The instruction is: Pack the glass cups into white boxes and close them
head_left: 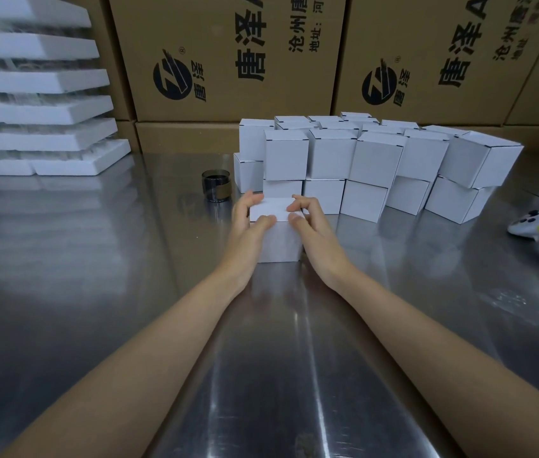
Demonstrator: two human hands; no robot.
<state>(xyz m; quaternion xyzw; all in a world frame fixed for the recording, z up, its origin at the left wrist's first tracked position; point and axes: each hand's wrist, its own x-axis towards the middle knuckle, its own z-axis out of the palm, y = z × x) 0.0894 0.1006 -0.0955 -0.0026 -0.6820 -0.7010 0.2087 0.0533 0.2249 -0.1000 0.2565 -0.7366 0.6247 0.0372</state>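
Your left hand point(249, 223) and right hand point(307, 223) press on one white box point(276, 241), fingers on its lid. It sits on a shiny metal table point(96, 276). Brown cartons point(228, 61) stand far behind.

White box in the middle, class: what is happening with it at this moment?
A person holds the white box on the steel table, left hand and right hand pressing its top flap down. One dark glass cup stands unpacked to its left. Closed boxes are stacked behind.
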